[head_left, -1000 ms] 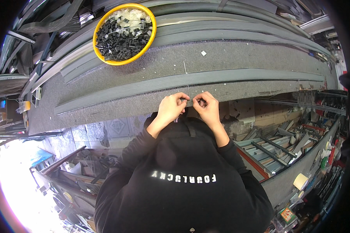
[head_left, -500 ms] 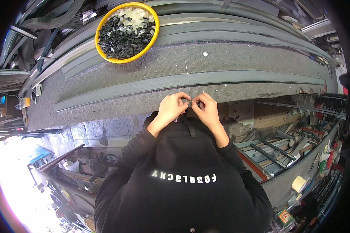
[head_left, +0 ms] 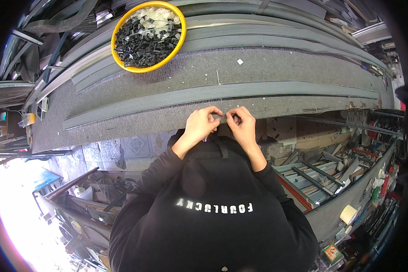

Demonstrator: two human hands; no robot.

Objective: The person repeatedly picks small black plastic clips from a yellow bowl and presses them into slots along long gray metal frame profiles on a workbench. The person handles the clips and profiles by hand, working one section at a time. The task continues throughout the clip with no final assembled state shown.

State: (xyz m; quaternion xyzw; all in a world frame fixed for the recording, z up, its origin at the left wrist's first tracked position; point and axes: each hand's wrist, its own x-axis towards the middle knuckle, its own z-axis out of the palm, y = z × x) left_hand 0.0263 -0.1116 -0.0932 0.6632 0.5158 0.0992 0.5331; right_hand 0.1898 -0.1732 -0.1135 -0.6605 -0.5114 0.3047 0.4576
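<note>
- Right hand (head_left: 243, 128) shifted slightly off left hand (head_left: 198, 128) since previous frame; narrow gap now between their fingertips.
- Carpeted bench (head_left: 294, 68): 12 o'clock from both hands, which work at its near edge.
- Long grey strip (head_left: 267, 89): lies across bench, 12 o'clock, just beyond fingertips, untouched.
- Yellow bowl (head_left: 143, 70): between 10 and 11 o'clock, full of black and clear pieces.
- Hands: right thumb and forefinger pinched; left fingertips curled, contents hidden, cannot tell.
- Small dark piece (head_left: 235, 119): in right fingertips, 3 o'clock of left fingertips. Estimate: light, stiff, easily dropped; best pinched by its edges.
</note>
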